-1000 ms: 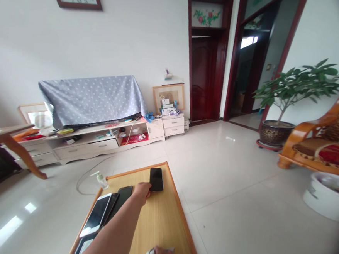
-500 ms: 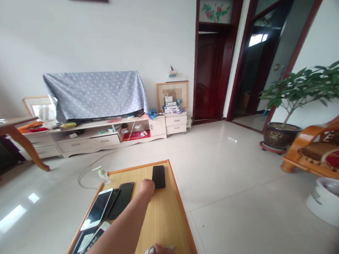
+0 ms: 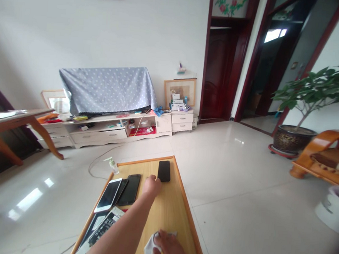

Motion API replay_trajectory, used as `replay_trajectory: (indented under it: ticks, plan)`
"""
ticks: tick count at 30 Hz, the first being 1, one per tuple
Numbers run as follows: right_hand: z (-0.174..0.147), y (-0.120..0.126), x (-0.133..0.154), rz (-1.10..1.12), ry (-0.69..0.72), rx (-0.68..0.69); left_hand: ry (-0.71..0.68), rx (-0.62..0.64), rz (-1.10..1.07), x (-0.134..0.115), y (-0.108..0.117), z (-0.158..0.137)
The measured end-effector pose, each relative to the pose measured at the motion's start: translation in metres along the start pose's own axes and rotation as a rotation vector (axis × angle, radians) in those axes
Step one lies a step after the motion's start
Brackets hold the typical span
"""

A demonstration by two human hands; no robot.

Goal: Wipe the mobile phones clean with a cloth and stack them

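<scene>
Just beyond the left hand [image 3: 151,186], whose grip cannot be told, a black phone [image 3: 164,171] is laid, perhaps for easy reach; a white cloth [image 3: 150,246] is clasped by the right hand [image 3: 173,249], seemingly against slipping

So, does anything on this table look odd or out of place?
One thing: on the table, near left, a black-and-silver device lies aslant over a flat dark item, its patterned face resembling exposed innards, though I can't tell for certain. I see no spill.
</scene>
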State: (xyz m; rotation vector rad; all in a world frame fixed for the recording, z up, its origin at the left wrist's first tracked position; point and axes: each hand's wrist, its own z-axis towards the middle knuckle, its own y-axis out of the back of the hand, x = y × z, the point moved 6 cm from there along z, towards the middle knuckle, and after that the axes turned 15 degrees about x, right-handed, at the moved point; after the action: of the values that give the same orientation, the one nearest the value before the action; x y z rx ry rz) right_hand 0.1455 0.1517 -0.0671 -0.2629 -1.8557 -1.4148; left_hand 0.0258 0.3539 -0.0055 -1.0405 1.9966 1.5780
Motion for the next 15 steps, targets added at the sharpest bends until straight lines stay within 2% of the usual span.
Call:
replay_trajectory:
  ticks: [5,10,15]
  plan:
    - [-0.008,0.010,0.015,0.067,-0.010,-0.002,-0.026,-0.072,0.291,0.024,0.022,-0.051]
    - [-0.018,0.019,0.033,0.093,-0.028,-0.026,-0.031,-0.117,0.471,0.046,0.047,-0.101]
    - [-0.030,0.024,0.047,0.094,-0.064,-0.083,-0.087,-0.121,0.645,0.059,0.044,-0.143]
